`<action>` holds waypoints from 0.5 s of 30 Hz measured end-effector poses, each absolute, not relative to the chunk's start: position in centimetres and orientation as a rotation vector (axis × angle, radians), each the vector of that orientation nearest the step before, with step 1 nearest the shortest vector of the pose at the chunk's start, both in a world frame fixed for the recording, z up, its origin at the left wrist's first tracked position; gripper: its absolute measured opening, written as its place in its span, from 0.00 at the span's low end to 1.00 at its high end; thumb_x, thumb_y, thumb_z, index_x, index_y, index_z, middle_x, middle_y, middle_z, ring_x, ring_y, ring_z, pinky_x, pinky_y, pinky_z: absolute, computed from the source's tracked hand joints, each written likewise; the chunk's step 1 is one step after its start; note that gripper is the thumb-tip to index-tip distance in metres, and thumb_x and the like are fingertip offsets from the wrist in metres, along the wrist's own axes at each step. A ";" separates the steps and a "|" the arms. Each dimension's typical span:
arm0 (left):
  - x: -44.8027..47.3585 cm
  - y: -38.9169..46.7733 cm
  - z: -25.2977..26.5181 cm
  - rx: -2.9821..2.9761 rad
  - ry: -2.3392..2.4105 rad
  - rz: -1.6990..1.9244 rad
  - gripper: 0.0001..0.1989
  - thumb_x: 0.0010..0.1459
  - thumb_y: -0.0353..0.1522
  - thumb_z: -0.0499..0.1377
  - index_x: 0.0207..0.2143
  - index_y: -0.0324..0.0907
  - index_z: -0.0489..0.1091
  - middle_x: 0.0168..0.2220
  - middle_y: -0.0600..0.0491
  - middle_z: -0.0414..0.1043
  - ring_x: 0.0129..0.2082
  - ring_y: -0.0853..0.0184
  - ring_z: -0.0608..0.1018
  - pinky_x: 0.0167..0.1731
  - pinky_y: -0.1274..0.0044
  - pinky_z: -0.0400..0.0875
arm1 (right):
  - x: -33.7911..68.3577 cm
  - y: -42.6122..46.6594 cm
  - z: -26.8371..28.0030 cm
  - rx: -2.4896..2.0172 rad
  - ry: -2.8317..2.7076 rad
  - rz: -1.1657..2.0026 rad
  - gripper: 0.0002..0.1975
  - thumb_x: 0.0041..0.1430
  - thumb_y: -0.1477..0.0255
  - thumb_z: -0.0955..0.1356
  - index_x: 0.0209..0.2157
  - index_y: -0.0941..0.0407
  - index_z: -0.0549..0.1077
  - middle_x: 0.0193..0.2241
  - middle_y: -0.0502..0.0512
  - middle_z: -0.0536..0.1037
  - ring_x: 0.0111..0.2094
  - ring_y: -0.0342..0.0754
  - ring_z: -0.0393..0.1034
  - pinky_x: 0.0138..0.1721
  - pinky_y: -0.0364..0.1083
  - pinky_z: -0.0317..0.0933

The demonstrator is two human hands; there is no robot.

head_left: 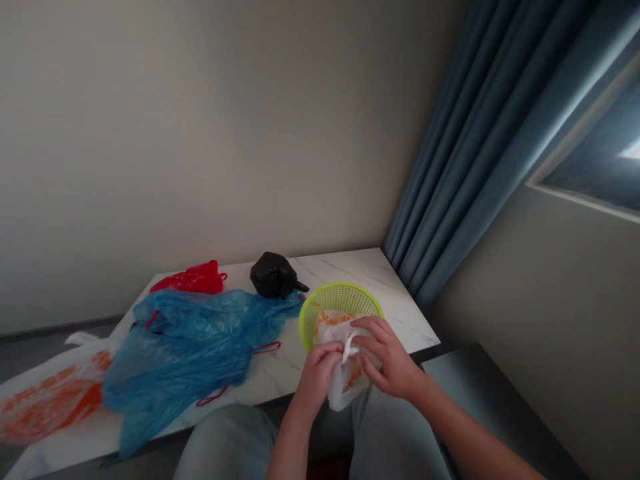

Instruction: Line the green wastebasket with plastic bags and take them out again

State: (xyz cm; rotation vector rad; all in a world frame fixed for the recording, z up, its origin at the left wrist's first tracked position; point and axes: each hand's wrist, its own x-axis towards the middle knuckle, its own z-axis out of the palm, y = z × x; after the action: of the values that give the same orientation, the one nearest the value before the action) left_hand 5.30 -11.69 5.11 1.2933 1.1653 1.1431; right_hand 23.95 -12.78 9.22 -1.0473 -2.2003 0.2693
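Note:
A white plastic bag (pixel 340 398) with orange print hangs between my two hands, in front of a yellow-green mesh basket (pixel 345 289). My left hand (pixel 319 373) is closed on the bag near its top, fingers pinched together. On the other side, my right hand (pixel 387 357) has its fingers curled around a twisted white strip of the same bag. Part of the bag reaches over the basket's near rim, and another orange-printed piece shows inside the basket; whether it belongs to the same bag I cannot tell.
Blue plastic bags (pixel 200 340) with red drawstrings spread over the marble-patterned table (pixel 407 317). Behind lie a red bag (pixel 193 279) and a knotted black bag (pixel 273 275). A white and orange bag (pixel 55 393) lies at the left. A dark box-like surface (pixel 480 380) stands right, below the blue curtain (pixel 465 133).

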 end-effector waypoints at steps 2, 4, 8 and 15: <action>5.2 -11.9 4.5 1.189 1.135 1.103 0.10 0.50 0.36 0.58 0.23 0.41 0.76 0.24 0.52 0.73 0.27 0.65 0.73 0.29 0.76 0.68 | 23.9 -13.1 9.0 -1.068 -2.189 0.316 0.11 0.63 0.70 0.68 0.47 0.53 0.73 0.56 0.62 0.70 0.57 0.58 0.63 0.58 0.61 0.59; 5.1 -12.1 4.0 1.124 1.086 1.045 0.10 0.50 0.37 0.60 0.25 0.41 0.77 0.25 0.52 0.74 0.28 0.65 0.73 0.29 0.75 0.68 | 23.9 -13.1 8.4 -1.101 -2.168 0.341 0.08 0.64 0.69 0.68 0.44 0.53 0.73 0.55 0.61 0.71 0.57 0.57 0.63 0.57 0.59 0.60; 5.2 -12.1 3.7 1.047 1.021 1.001 0.10 0.49 0.36 0.62 0.27 0.40 0.79 0.27 0.50 0.76 0.29 0.64 0.75 0.30 0.75 0.68 | 24.0 -12.9 7.6 -1.133 -2.152 0.350 0.04 0.65 0.72 0.68 0.41 0.53 0.73 0.54 0.60 0.71 0.57 0.56 0.63 0.57 0.59 0.61; 4.9 -11.3 4.0 1.004 1.082 1.180 0.22 0.53 0.38 0.63 0.50 0.42 0.78 0.36 0.50 0.80 0.34 0.64 0.79 0.38 0.74 0.71 | 25.0 -14.0 7.4 -1.268 -1.996 0.157 0.04 0.65 0.74 0.66 0.39 0.52 0.72 0.53 0.60 0.69 0.56 0.58 0.62 0.57 0.63 0.59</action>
State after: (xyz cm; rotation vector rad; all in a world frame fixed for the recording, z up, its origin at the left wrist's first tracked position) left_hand 4.89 -11.26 3.98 1.0044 1.0819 1.1798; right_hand 25.05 -14.00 7.37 -1.2681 -1.9959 0.1571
